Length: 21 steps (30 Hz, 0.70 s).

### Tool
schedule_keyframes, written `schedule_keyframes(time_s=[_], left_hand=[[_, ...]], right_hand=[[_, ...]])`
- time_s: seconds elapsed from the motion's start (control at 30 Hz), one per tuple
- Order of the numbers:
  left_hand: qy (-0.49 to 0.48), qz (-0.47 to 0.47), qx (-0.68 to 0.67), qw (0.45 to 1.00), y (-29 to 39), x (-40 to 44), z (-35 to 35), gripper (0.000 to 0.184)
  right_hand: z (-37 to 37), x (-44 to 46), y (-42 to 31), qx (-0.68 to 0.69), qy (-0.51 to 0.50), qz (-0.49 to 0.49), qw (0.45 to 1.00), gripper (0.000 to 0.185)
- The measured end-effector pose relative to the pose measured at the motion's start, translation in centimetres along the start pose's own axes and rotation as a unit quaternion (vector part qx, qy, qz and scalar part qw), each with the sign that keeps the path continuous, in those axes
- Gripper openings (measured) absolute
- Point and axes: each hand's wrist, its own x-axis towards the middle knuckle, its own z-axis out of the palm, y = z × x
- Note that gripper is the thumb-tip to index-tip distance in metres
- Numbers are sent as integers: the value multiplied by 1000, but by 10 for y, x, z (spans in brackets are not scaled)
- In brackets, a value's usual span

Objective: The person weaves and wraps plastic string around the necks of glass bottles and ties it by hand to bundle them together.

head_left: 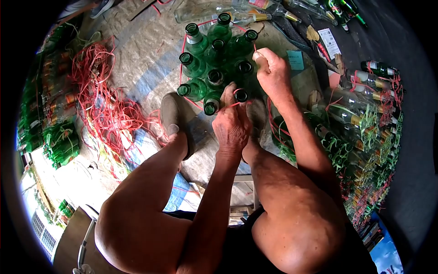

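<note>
Several green glass bottles stand upright in a tight cluster between and beyond the feet, their open mouths facing up. A thin red strap runs around the outside of the group. At the near edge of the cluster, my left hand is closed on the red strap, beside the nearest bottle mouth. My right hand is at the right side of the bottles, its fingers curled in a pinch with the strap running up to them. The fingertips of my left hand are partly hidden among the bottles.
A tangled heap of red strapping lies on the left. Clear bottles lie beyond the cluster. Tied bundles of bottles fill the right side, and more green bottles are at far left. A blue-green card lies right of my right hand.
</note>
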Motion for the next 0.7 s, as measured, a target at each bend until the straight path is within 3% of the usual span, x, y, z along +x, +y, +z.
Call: schedule_keyframes(time_s=[0.27, 0.37, 0.47, 0.5, 0.6, 0.7], left_hand=[[2, -38, -8, 999, 3, -1, -1, 38], [-8, -48, -16, 999, 7, -3, -4, 39], [-11, -59, -11, 998, 6, -5, -5, 38], [-21, -69, -7, 997, 9, -5, -7, 38], [-22, -78, -8, 997, 10, -6, -8, 38], [1, -72, -13, 997, 8, -8, -5, 39]], right_hand=[[2, -5, -12, -56, 13, 6, 998, 5], [7, -17, -3, -146, 45, -55, 987, 14], [-6, -33, -26, -200, -22, -31, 979, 20], [-4, -38, -25, -204, 1, -77, 976, 21], [-10, -53, -26, -247, -21, -57, 967, 20], [-13, -63, -29, -253, -8, -98, 963, 20]])
